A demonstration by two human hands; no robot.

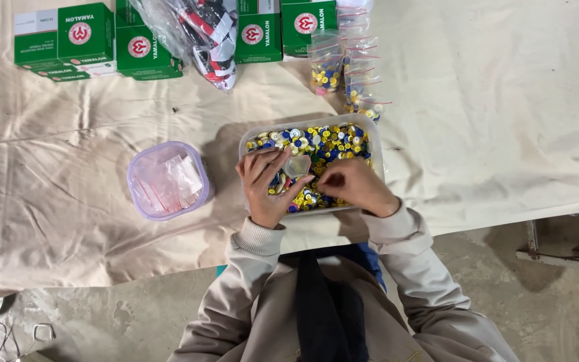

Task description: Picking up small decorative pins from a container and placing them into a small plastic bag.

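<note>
You have soft, even, fairly dim light with a warm cast over the cream cloth [490,121]; it seems to come from overhead, though no lamp shows. Your head and arms throw a faint shadow beside the clear tub [378,161], darker along its left wall. The clear bag [189,27] at the top carries small glints of glare. Cloth creases read sharply, yet the buttons [330,142] blur into specks of colour. The 2 lower corners fall darker over the concrete floor [135,315], and straight edges bend slightly near the frame's border.
</note>
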